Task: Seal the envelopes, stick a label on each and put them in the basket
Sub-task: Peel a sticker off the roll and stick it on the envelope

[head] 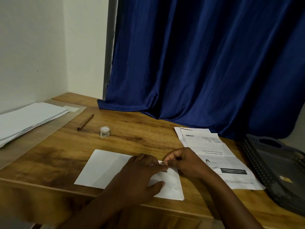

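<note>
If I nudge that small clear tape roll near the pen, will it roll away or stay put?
The clear tape roll seems to lie flat on its side on the wooden table, so it would probably slide rather than roll. It looks small and light, so a nudge may shift it easily toward the pen.

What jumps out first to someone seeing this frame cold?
The deep blue curtain fills the upper right, its hem spilling onto the wooden desk. At the front edge, both hands meet over a white envelope: the left hand presses it flat, and the right hand pinches something small at its top edge.
</note>
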